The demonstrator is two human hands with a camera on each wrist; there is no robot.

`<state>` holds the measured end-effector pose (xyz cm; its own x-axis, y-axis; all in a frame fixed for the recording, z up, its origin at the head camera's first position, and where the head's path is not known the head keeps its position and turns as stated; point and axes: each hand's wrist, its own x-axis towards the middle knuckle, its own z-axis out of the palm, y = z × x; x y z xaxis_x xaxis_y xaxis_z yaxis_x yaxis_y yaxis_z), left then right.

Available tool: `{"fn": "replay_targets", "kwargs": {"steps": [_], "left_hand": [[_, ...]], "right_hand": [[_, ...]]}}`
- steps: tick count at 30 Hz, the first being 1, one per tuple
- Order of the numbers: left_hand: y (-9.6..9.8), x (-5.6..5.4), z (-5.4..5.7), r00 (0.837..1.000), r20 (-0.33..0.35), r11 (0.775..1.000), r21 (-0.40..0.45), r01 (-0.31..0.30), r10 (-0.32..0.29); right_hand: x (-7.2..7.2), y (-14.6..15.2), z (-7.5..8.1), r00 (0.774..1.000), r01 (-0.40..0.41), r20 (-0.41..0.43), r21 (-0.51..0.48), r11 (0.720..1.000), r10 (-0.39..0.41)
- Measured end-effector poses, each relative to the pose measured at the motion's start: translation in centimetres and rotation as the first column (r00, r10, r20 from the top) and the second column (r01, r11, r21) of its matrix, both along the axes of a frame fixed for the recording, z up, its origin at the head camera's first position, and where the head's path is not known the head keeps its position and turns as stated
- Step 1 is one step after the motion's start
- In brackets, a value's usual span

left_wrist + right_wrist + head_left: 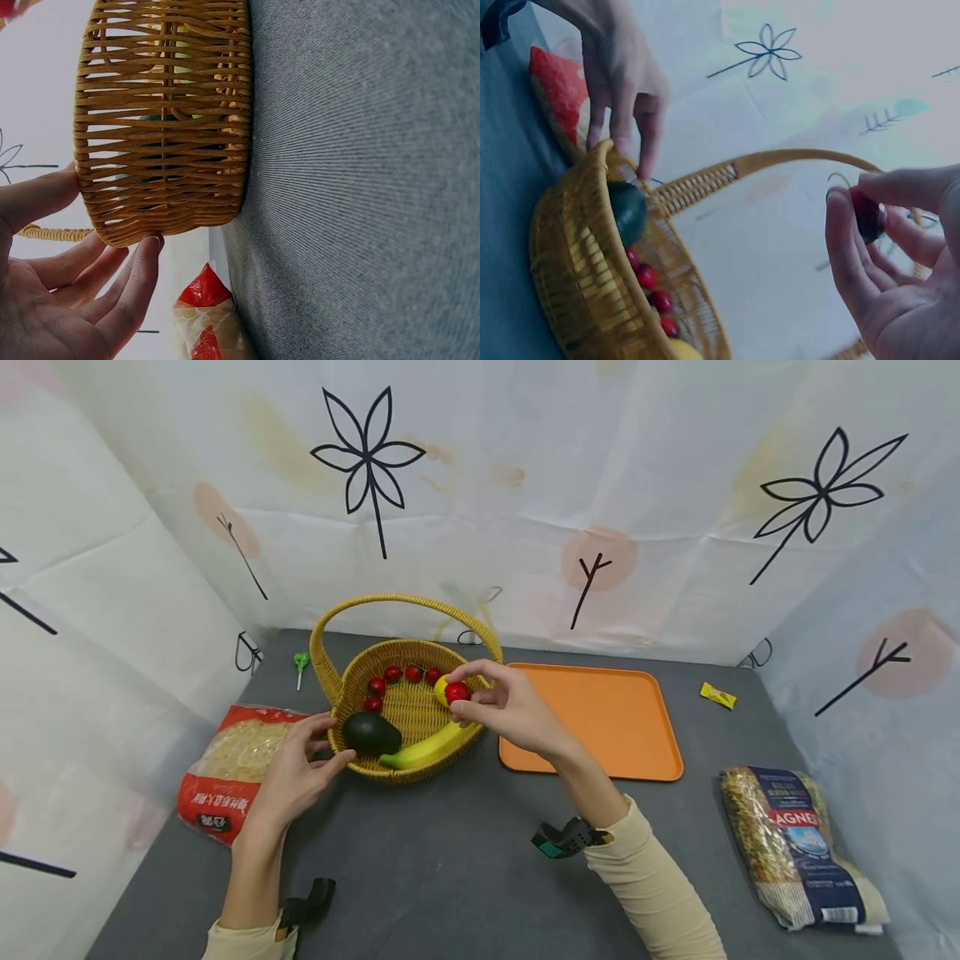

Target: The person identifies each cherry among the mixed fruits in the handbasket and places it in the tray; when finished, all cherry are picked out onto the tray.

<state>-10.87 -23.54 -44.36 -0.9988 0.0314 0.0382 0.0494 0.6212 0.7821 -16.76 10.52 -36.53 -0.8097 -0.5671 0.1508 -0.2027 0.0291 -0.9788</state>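
My left hand [296, 772] lies nearest, fingers straight, steadying the near rim of the wicker basket [352, 689] on the bench [465, 860]. Further out, my right hand [506, 710] hovers over the basket's right side, pinching a small red tomato [457, 692] between thumb and fingertips. Below it sit the banana [427, 748], the avocado [371, 733] and more tomatoes [393, 674]. Held so lightly, the round tomato could slip and roll off across the bench toward the orange tray [600, 718].
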Motion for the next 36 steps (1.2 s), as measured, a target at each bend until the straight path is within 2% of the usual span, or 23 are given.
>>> {"fn": "replay_targets", "kwargs": {"steps": [3,6,9,12,16,19,23,26,32,36], "left_hand": [[-0.1,0.0,0.0,1.0,0.004,1.0,-0.003,-0.002,0.002],[-0.1,-0.1,0.1,1.0,0.012,1.0,-0.005,-0.001,0.001],[0.0,-0.1,0.2,1.0,0.021,1.0,-0.003,0.0,0.0],[0.0,-0.1,0.3,1.0,0.021,1.0,-0.001,0.002,-0.002],[-0.1,-0.2,0.2,1.0,0.017,1.0,-0.005,0.003,-0.003],[-0.1,-0.3,0.1,1.0,0.016,1.0,-0.006,0.001,-0.001],[-0.1,-0.3,0.0,1.0,0.01,1.0,-0.001,0.001,-0.001],[-0.1,-0.2,0.0,1.0,0.005,1.0,-0.001,0.0,0.0],[-0.1,-0.2,0.0,1.0,0.01,1.0,0.0,-0.002,0.002],[-0.1,0.0,0.1,1.0,0.017,1.0,0.007,0.003,-0.003]], "right_hand": [[0.6,2.0,0.1,1.0,-0.008,-0.027,-0.066,0.998,0.006],[0.5,4.0,-0.3,0.995,0.029,-0.095,-0.141,0.99,-0.043],[-0.2,5.8,-1.1,0.977,0.128,-0.142,-0.214,0.969,-0.16],[-1.5,7.3,-2.3,0.944,0.262,-0.141,-0.236,0.936,-0.3],[-3.4,8.5,-4.8,0.895,0.417,-0.097,-0.16,0.895,-0.435],[-4.8,8.9,-6.8,0.878,0.47,-0.058,-0.078,0.879,-0.475],[-6.5,8.8,-9.4,0.872,0.489,-0.039,0.017,0.872,-0.488],[-7.5,8.5,-10.7,0.865,0.502,-0.071,0.098,0.859,-0.497],[-8.9,7.4,-11.9,0.841,0.54,-0.185,0.279,0.794,-0.508],[-9.7,6.9,-12.4,0.849,0.528,-0.206,0.348,0.775,-0.486]]}}
